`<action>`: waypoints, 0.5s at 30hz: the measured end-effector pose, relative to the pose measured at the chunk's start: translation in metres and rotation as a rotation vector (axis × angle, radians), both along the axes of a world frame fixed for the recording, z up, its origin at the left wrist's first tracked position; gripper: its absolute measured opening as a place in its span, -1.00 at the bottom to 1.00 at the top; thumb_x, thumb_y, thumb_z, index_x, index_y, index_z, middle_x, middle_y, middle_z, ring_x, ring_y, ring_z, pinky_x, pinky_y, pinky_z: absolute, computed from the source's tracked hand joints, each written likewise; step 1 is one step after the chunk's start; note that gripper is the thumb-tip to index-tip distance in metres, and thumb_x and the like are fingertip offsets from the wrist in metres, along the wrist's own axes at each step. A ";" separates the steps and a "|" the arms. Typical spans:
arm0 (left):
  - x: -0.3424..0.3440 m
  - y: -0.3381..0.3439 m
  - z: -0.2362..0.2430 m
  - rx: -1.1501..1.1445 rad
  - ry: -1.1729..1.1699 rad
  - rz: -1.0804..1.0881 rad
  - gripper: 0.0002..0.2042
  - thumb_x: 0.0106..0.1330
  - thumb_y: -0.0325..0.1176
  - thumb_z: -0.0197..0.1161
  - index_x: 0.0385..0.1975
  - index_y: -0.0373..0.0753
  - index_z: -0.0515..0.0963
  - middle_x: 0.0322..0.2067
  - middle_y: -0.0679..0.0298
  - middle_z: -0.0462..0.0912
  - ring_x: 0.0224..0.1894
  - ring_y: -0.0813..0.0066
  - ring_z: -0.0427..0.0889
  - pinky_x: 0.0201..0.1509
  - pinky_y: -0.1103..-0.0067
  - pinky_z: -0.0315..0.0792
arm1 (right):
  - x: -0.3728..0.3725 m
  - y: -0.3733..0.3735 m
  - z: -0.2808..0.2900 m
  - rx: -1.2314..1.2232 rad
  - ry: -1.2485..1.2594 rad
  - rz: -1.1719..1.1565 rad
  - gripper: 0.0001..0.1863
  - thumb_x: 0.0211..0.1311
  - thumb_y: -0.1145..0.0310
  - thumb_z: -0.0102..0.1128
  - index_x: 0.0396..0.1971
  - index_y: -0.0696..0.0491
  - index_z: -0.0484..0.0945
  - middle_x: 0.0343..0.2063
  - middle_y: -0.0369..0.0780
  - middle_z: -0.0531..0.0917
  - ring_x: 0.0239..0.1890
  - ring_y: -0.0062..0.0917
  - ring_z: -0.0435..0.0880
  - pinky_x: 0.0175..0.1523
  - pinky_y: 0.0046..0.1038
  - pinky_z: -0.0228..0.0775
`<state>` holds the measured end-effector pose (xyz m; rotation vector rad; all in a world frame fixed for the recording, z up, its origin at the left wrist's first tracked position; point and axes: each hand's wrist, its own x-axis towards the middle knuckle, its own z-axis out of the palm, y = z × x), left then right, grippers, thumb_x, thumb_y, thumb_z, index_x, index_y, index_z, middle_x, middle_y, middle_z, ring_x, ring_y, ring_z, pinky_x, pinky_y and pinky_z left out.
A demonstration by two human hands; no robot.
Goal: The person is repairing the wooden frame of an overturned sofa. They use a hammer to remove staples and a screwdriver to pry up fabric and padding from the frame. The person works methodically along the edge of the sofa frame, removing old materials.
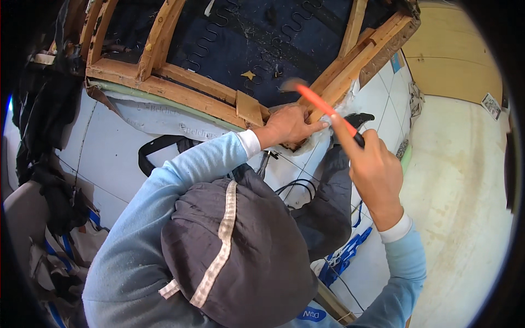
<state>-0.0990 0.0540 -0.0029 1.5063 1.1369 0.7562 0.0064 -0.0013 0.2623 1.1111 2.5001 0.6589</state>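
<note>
My right hand (377, 172) is closed around the grip of a hammer (322, 104) with an orange and black handle. Its head is smeared by motion, over the inner side of the corner of a bare wooden furniture frame (191, 106). Just left of the hammer, my left hand (287, 127) rests at that corner, its fingers curled down onto the wood and its thumb reaching right. The fingertips are partly hidden, so any small thing under them does not show. White padding (317, 136) and torn fabric hang around the corner.
Zigzag springs (208, 38) and dark cloth fill the frame, with a yellow star-shaped scrap (249, 75) on it. A dark cap (235, 251) covers the lower middle. Black cable (301, 188) and blue strapping (344, 257) lie on white tiles. Wooden boards (456, 202) stand right.
</note>
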 end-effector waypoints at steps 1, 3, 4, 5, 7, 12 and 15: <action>0.000 -0.002 -0.001 -0.028 0.019 -0.012 -0.20 0.34 0.49 0.29 -0.27 -0.38 0.68 -0.32 -0.11 0.77 -0.16 -0.09 0.79 0.00 0.16 0.62 | 0.008 0.000 -0.009 -0.007 -0.105 -0.146 -0.29 0.35 0.49 0.28 0.49 -0.34 0.57 -0.38 -0.30 0.50 -0.50 -0.50 0.64 -0.49 -0.41 0.57; -0.008 0.001 0.012 -0.052 0.062 -0.048 -0.17 0.31 0.53 0.28 -0.21 -0.37 0.70 -0.24 -0.17 0.80 -0.06 -0.12 0.82 0.08 0.15 0.63 | 0.014 -0.001 -0.009 0.020 -0.147 -0.224 -0.28 0.35 0.49 0.27 0.50 -0.35 0.55 -0.38 -0.29 0.51 -0.51 -0.49 0.65 -0.49 -0.40 0.57; -0.008 0.003 0.015 -0.059 0.050 -0.050 -0.17 0.31 0.53 0.28 -0.23 -0.37 0.69 -0.25 -0.16 0.80 -0.08 -0.12 0.81 0.06 0.15 0.63 | 0.015 -0.005 -0.004 0.042 -0.085 -0.148 -0.28 0.36 0.49 0.27 0.50 -0.35 0.54 -0.37 -0.28 0.53 -0.51 -0.47 0.68 -0.49 -0.39 0.58; -0.009 0.001 0.015 -0.070 0.044 -0.049 -0.18 0.31 0.53 0.28 -0.25 -0.36 0.68 -0.27 -0.15 0.79 -0.10 -0.11 0.81 0.04 0.14 0.63 | 0.015 -0.009 -0.002 0.062 -0.018 -0.068 -0.28 0.36 0.48 0.27 0.51 -0.35 0.52 -0.37 -0.26 0.55 -0.51 -0.45 0.71 -0.49 -0.38 0.59; -0.009 0.003 0.018 -0.059 0.051 -0.049 -0.21 0.31 0.49 0.31 -0.28 -0.35 0.66 -0.32 -0.12 0.78 -0.15 -0.09 0.80 0.01 0.15 0.62 | 0.031 -0.011 -0.017 0.044 -0.001 -0.172 -0.30 0.37 0.47 0.27 0.51 -0.32 0.51 -0.39 -0.23 0.54 -0.51 -0.41 0.73 -0.48 -0.33 0.60; -0.006 0.004 0.022 -0.041 0.033 -0.046 -0.28 0.37 0.34 0.40 -0.16 -0.42 0.63 -0.30 -0.11 0.78 -0.17 -0.01 0.81 0.02 0.21 0.63 | 0.076 -0.017 -0.078 -0.180 1.028 -0.703 -0.41 0.47 0.40 0.34 0.47 -0.14 0.52 -0.26 -0.09 0.78 -0.31 -0.19 0.85 -0.22 -0.25 0.67; 0.009 -0.001 0.020 -0.067 -0.060 -0.076 -0.31 0.40 0.23 0.45 -0.05 -0.47 0.60 -0.25 -0.07 0.78 -0.18 0.15 0.80 0.00 0.30 0.65 | 0.106 -0.035 -0.147 0.032 1.380 -0.823 -0.45 0.47 0.33 0.39 0.42 0.05 0.57 -0.23 -0.11 0.85 -0.32 -0.33 0.81 -0.13 -0.30 0.65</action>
